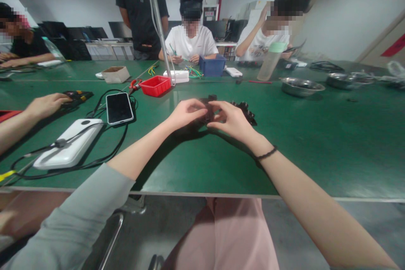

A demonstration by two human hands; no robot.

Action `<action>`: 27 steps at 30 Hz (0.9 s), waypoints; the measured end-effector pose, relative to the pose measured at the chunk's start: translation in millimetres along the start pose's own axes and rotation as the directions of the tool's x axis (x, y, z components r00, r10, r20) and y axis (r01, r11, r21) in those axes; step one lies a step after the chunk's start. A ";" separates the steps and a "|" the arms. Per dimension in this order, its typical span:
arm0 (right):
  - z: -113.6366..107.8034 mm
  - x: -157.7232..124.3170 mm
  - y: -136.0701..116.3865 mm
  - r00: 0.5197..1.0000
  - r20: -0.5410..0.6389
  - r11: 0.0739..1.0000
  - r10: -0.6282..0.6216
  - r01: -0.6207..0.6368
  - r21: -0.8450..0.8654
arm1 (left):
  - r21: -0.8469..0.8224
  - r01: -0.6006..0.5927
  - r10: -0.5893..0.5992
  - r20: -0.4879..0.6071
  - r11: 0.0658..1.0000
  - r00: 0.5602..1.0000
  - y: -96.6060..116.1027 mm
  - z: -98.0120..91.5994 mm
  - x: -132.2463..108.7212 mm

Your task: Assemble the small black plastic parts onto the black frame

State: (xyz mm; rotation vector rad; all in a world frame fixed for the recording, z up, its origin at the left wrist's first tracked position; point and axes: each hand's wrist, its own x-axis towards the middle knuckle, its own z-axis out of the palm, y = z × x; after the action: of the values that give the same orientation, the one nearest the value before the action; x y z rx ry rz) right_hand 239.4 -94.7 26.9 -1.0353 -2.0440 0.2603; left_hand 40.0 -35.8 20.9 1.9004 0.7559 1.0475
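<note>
I have both hands pinched shut on the black part (210, 112), left hand (185, 114) and right hand (232, 121) meeting over it, right of the phone (119, 108), its length running right toward more black pieces (245, 111)

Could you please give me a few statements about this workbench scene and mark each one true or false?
1. Both the left hand and the right hand touch a small black part. True.
2. The phone lies screen up, left of the hands. True.
3. The red bin sits on the white power bank. False: it stands on the green table, farther back.
4. The right wrist is bare. False: it wears a black band.
</note>
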 end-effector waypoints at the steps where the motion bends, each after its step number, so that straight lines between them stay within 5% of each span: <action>1: -0.2 -0.1 0.1 1.000 0.000 1.000 -0.001 0.001 0.000 | -0.001 -0.001 0.001 0.000 1.000 1.000 0.1 0.1 -0.1; 27: -1.5 -0.2 -0.2 0.999 -0.003 0.999 -0.035 0.035 -0.036 | 0.020 -0.040 0.040 -0.024 0.999 0.999 2.5 1.8 0.3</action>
State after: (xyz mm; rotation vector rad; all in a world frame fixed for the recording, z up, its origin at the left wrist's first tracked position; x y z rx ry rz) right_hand 240.5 -95.2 27.8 -1.0204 -2.0688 0.2043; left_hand 42.0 -37.4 22.5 1.9297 0.7470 1.0935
